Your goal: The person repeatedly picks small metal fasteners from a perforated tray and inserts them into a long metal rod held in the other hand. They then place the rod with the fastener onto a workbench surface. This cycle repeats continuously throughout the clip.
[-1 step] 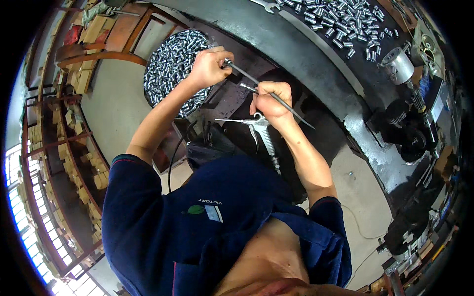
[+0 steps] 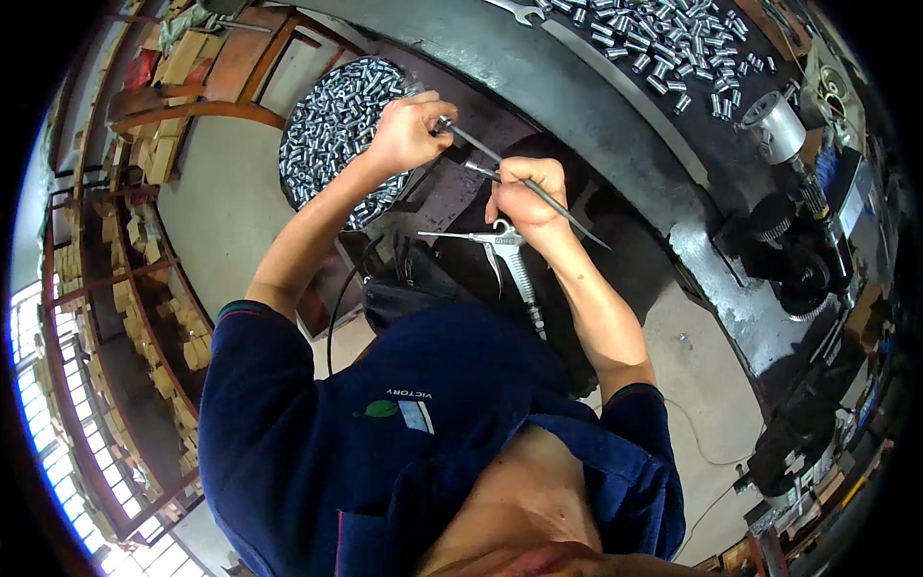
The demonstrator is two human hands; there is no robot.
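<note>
White lettering (image 2: 410,393) and a green leaf emblem (image 2: 380,409) mark the navy shirt (image 2: 461,356).

The rod (image 2: 476,144) is smooth metal; the heaped sleeves (image 2: 332,125), glossy metal. The shirt (image 2: 404,365) is matt cloth; the bench (image 2: 567,87), scuffed metal.

Head-worn fisheye; steeply downward

Metalworking workshop, dark workbench (image 2: 538,87), heaped small metal cylinders (image 2: 332,125), open-ended spanner (image 2: 526,14), geared machine (image 2: 806,271), air blow gun (image 2: 514,260)
</note>
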